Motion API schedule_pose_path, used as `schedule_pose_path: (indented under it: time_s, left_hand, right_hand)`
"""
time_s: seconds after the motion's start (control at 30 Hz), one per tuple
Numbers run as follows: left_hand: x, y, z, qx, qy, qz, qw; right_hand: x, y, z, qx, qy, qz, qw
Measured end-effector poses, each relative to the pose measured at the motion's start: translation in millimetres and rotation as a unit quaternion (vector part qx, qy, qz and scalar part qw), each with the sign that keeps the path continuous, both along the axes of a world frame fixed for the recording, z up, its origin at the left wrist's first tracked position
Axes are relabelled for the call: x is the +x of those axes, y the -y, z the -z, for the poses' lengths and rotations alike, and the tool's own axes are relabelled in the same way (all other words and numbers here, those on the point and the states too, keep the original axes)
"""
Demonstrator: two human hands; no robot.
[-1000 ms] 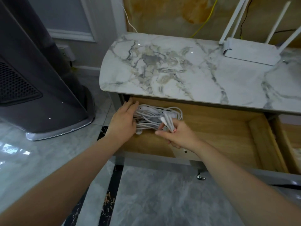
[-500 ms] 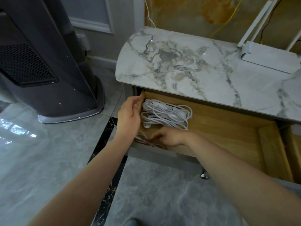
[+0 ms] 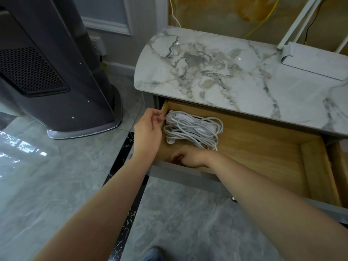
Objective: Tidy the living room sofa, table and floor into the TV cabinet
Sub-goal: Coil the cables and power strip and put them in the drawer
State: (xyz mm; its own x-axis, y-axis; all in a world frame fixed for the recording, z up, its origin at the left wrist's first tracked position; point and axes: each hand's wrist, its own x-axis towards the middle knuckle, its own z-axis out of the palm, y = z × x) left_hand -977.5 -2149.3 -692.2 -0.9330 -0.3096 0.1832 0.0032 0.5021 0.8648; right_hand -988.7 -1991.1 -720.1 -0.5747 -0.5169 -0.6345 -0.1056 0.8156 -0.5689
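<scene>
Since a moment ago the left hand has curled its fingers at the open drawer's left wall. One white power strip lies bundled in the drawer's back-left corner. The right hand reaches the front-left corner, its grip seemingly hidden.

You have a dark tower appliance standing on the floor, left of your grip. A white router sits up right, near a yellow cable.
</scene>
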Motion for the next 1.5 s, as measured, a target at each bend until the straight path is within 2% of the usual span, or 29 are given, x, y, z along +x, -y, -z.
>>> schedule_pose_path:
  time_s: [0.13,0.23,0.3,0.47,0.63,0.83,0.97,1.07,1.17,1.23,1.33,1.43,1.5]
  left_hand:
    - [3.6,-3.5,-0.8,-0.057,-0.019,0.022,0.998]
    - [5.1,-13.3,-5.2,-0.181,-0.028,0.058,0.981]
    - [7.0,-23.4,-9.5,-0.231,-0.021,0.113,0.966]
    - [1.9,-52.0,-12.8,-0.218,0.013,0.186,0.958]
    - [-4.4,-78.6,-23.7,-0.233,0.069,0.228,0.943]
    - [-33.0,-91.2,-70.8,-0.273,0.134,0.315,0.899]
    - [-44.5,-92.6,-113.0,-0.273,0.157,0.323,0.892]
    - [-42.6,-92.6,-151.8,-0.273,0.183,0.313,0.891]
    - [-30.9,-92.0,-195.2,-0.262,0.213,0.327,0.883]
    - [-19.9,-90.5,-229.1,-0.269,0.235,0.365,0.860]
    - [-0.7,-93.5,-277.6,-0.299,0.245,0.403,0.829]
    - [9.4,-105.7,-329.6,-0.287,0.252,0.407,0.829]
    - [11.7,-117.7,-361.9,-0.271,0.259,0.419,0.827]
  right_hand:
    - [5.3,-15.8,7.8,-0.083,0.029,0.131,0.987]
    - [7.9,-21.4,3.4,-0.108,-0.009,0.159,0.981]
    - [13.0,-24.9,-7.6,-0.123,-0.022,0.176,0.976]
    - [19.3,-42.9,-41.3,-0.152,0.019,0.207,0.966]
    - [17.1,-63.9,-53.4,-0.124,0.054,0.235,0.963]
    - [5.7,-66.9,-96.0,-0.120,0.082,0.264,0.954]
    - [-7.3,-62.3,-130.9,-0.120,0.062,0.325,0.936]
    - [-3.2,-65.3,-168.5,-0.161,0.097,0.422,0.887]
    - [16.3,-78.7,-218.2,-0.228,0.169,0.544,0.790]
    - [32.6,-89.0,-251.4,-0.238,0.172,0.613,0.734]
    - [60.9,-98.3,-298.5,-0.208,0.166,0.667,0.695]
    - [83.0,-109.3,-355.8,-0.215,0.177,0.697,0.661]
    - [92.7,-117.1,-390.5,-0.215,0.172,0.703,0.656]
